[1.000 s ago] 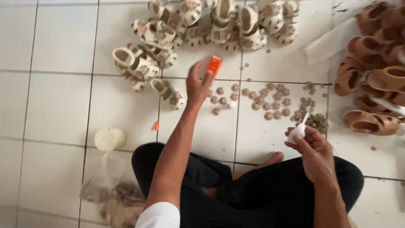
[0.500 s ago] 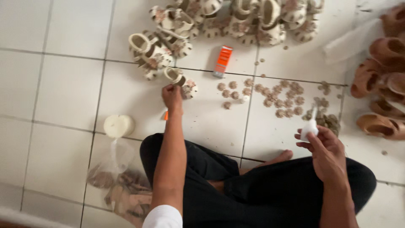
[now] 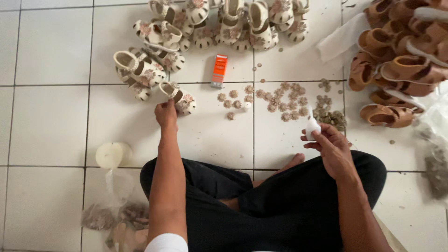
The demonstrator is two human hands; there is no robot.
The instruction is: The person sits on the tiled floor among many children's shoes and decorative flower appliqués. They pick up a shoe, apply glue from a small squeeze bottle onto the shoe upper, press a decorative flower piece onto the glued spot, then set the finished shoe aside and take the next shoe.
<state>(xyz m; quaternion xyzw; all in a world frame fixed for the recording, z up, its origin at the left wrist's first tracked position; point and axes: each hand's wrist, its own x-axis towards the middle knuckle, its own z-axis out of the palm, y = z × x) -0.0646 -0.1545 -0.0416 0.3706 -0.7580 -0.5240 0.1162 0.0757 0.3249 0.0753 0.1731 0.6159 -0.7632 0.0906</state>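
one person sits cross-legged on a white tiled floor [image 3: 51, 116], both hands out in front. the left hand [image 3: 166, 115] reaches forward with its fingers curled narrow, touching the heel end of one cream baby sandal [image 3: 179, 97] with a flower on the toe; whether the fingers have a grip on it cannot be told. the right hand [image 3: 329, 145] is closed around one small white glue bottle [image 3: 311, 125], nozzle pointing up, held just above the right knee.

beyond the left hand lies a loose heap of cream sandals [image 3: 219, 23], more than a dozen, too overlapped to count exactly, running across the top of the view. one orange box [image 3: 219, 71] lies flat between that heap and a scatter of small brown flower trims [image 3: 280, 99], roughly thirty or more, spread in front of the right hand. a pile of tan sandals [image 3: 401, 60], about ten showing, sits at the far right.

to the left of the person's knee is one pale round candle-like lump [image 3: 112, 155], and near it one clear plastic bag [image 3: 116, 210] holding more brownish trims.
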